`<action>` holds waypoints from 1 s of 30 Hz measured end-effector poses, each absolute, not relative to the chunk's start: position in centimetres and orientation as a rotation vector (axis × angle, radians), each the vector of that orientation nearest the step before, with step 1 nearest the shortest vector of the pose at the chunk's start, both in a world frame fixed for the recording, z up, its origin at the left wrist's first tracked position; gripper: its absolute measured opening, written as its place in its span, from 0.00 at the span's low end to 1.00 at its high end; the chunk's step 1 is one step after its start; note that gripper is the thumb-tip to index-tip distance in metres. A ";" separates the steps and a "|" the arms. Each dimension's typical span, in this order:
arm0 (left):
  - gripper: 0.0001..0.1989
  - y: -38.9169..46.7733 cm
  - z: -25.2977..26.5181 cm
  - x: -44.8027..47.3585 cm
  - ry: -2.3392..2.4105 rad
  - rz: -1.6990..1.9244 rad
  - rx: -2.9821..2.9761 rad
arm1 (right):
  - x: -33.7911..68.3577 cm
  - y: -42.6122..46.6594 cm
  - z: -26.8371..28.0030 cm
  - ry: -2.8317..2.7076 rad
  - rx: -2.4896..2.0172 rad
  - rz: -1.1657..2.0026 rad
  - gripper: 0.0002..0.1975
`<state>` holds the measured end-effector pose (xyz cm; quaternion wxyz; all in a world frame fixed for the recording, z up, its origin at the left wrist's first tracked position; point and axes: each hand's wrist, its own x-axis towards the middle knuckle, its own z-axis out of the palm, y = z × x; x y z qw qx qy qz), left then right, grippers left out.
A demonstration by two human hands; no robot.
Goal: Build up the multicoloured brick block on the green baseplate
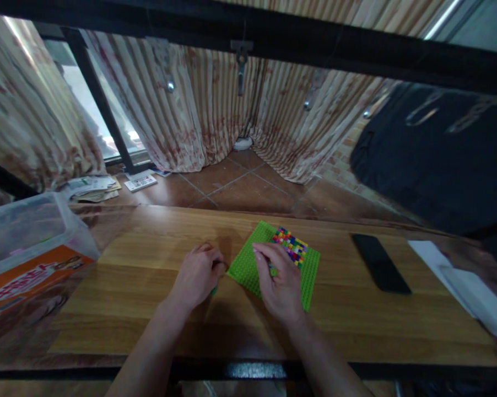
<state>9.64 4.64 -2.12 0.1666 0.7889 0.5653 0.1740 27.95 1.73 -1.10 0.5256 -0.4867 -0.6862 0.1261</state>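
Note:
A green studded baseplate (248, 259) lies on the wooden table (356, 325), turned like a diamond. A patch of small multicoloured bricks (290, 244) covers its far corner. My right hand (278, 284) rests on the plate's middle, fingers pinched on a small green-blue piece that is mostly hidden. My left hand (199, 274) sits just left of the plate's near-left edge, fingers curled; a bit of green shows under it, and I cannot tell what it is.
A clear plastic box with an orange label (29, 248) stands at the table's left end. A black phone (379, 262) lies right of the plate, with white papers (467, 286) beyond it. Tiled floor, curtains and scattered papers (103, 186) lie behind the table.

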 end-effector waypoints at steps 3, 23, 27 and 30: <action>0.10 4.7 -2.4 9.6 1.577 0.518 2.237 | 30.7 2.8 -1.1 -1.511 -1.273 0.219 0.11; 0.10 4.9 -2.4 9.6 1.552 0.463 2.215 | 36.4 6.1 -2.5 -1.566 -1.629 0.115 0.12; 0.09 4.9 -2.5 9.6 1.547 0.472 2.213 | 36.2 6.2 -2.4 -1.578 -1.625 0.134 0.12; 0.09 4.9 -2.6 9.5 1.545 0.465 2.221 | 36.2 6.4 -2.4 -1.564 -1.613 0.162 0.11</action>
